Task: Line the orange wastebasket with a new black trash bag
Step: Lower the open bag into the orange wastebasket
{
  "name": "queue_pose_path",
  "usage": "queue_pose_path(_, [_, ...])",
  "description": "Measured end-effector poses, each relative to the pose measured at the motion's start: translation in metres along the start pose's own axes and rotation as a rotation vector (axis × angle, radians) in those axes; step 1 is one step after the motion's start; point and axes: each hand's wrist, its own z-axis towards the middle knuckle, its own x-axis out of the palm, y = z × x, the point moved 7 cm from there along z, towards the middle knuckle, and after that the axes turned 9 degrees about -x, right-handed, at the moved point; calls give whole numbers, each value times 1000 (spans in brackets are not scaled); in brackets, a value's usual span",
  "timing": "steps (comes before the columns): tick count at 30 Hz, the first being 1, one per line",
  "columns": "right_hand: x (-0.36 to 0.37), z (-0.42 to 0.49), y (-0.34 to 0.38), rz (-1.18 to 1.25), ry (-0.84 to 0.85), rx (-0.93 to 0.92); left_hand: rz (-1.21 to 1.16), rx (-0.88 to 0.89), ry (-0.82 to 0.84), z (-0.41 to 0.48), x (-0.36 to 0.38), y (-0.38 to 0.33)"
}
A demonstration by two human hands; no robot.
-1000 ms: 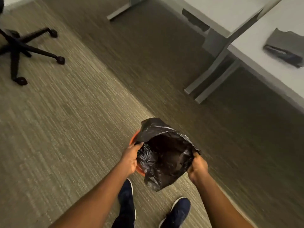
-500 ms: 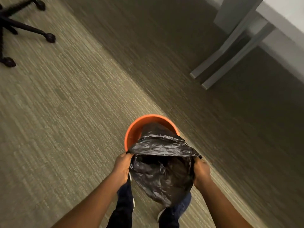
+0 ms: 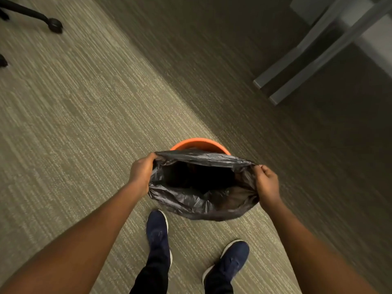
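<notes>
**Black bag held open over the orange bin**

I have the black trash bag (image 3: 203,194) stretched wide between my two hands, its mouth gaping toward me. My left hand (image 3: 141,173) is closed tight around the left edge of the opening, fingers curled into the plastic. My right hand (image 3: 266,183) is closed the same way on the right edge, pinching a gathered fold of the rim. Inside the bag I see only dark, crumpled plastic; I cannot make out anything lying in it.

The orange wastebasket (image 3: 200,143) stands on the carpet (image 3: 84,128) just beyond the bag. Only the far arc of its rim shows above the bag's upper edge; the rest, and whatever is inside, is hidden behind the plastic. The bag's lower part sags in front of the bin, above my shoes (image 3: 158,232).

Off to the upper right are grey desk legs (image 3: 297,75), and a chair caster (image 3: 55,25) sits at the upper left, both well apart from the bin.
</notes>
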Motion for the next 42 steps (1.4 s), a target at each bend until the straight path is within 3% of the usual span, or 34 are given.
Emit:
queue_pose_path(4, [15,24,-10,-20,100,19,156,-46,23,37,-1,0])
queue_pose_path(8, [31,50,-9,-4,202,33,113,-93,126,63,8,-8])
queue_pose_path(13, [50,93,-4,22,137,50,31,-63,68,92,26,-24])
queue_pose_path(17, [69,121,-12,-34,105,195,35,-52,-11,108,37,-28])
queue_pose_path(29, [103,151,-68,-321,153,321,259,-220,-16,144,31,16])
queue_pose_path(36, [83,108,-102,-103,175,436,192,-240,77,139,12,55])
queue_pose_path(39, [71,85,-101,27,158,411,88,-212,78,133,1,73])
queue_pose_path(42, [55,62,-97,8,209,324,5,-214,133,125,-6,91])
